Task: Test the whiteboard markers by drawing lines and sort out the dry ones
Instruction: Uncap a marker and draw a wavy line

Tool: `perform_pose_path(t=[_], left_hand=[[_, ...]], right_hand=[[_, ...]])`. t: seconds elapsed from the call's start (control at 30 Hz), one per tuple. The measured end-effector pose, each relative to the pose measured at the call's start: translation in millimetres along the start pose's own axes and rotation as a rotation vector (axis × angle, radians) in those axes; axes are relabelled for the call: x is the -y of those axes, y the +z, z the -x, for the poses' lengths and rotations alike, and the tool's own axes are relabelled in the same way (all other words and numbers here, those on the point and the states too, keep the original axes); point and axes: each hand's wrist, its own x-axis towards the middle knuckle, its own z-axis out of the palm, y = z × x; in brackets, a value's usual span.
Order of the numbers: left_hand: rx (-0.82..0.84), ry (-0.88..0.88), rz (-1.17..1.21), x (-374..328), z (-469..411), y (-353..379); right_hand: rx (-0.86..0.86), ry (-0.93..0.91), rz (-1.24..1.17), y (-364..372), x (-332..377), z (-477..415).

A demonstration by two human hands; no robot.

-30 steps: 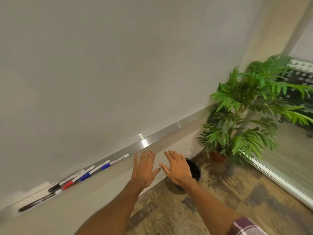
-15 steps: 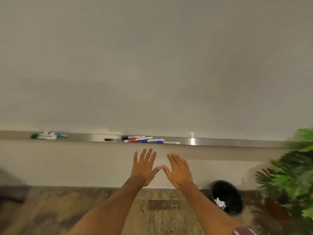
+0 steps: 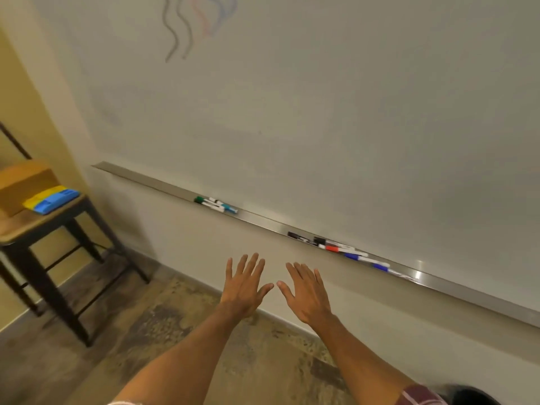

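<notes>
Head view: left hand (image 3: 244, 285) and right hand (image 3: 306, 293) hover mid-frame, fingers spread flat, holding nothing. The markers lie on the tray (image 3: 163, 185), a bigger cluster (image 3: 336, 247) right of centre and a smaller cluster (image 3: 216, 204) centre-left. The risk, I'd say: with two loose unlabelled piles, tested and untested could get mixed, or a nudged marker rolls off. The bin (image 3: 473, 397) sits at lower right, contents hidden.
</notes>
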Motion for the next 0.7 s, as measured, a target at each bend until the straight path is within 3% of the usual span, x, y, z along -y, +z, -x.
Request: perform_pose_path(t=[0.4,0.7], left_hand=[[-0.018,-0.137,0.029,183.0,6.8,-17.4],[-0.041,-0.184,0.035,272.8,-7.3,-23.8]], right_hand=[[-0.024,-0.093,0.008,22.7,167.7,-78.2],[-0.021,-0.142,0.032,32.1,238.4,-134.0]])
